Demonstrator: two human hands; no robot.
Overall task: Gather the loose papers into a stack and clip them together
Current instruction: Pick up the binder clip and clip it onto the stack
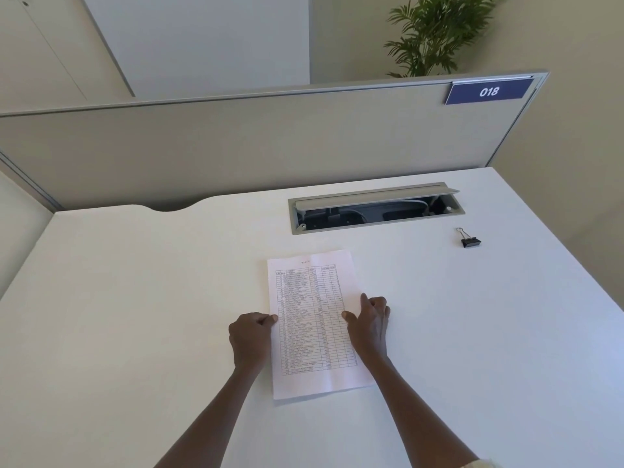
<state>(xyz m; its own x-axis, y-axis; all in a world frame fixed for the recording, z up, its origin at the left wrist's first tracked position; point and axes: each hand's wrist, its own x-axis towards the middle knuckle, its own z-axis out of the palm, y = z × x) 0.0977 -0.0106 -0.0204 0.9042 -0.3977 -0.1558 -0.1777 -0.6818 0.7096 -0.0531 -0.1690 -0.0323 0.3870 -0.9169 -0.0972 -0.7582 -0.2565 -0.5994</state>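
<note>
**Squaring the Sheets Between Two Hands**

Lying flat on the smooth white counter (135, 298), the papers (314, 322) formed a thin rectangular stack, matte white, printed with a ruled table of small text. Its long axis ran from the near edge toward the far partition, leaning slightly left at the far end, with the heading at the far short edge. A sliver of a lower sheet showed along the near edge, so the stack was not quite flush.

The left hand (250, 339) sat against the left long edge, its fingers curled and its thumb and fingertips pinching that edge. The right hand (369, 327) lay on the right long edge, fingers loosely bent, thumb pressing on the top sheet and forefinger pointing to the far side along the margin.

A black binder clip (470, 240) with silver wire handles stood well apart to the far right, its handles pointing to the far left. Between it and the stack ran bare counter. A grey metal cable tray (376, 208) was sunk into the counter on the far side, its lid propped open. A grey fabric partition (236, 146) closed the far side and carried a blue plate (488, 92) reading 018. A leafy plant (435, 32) rose behind it.
</note>
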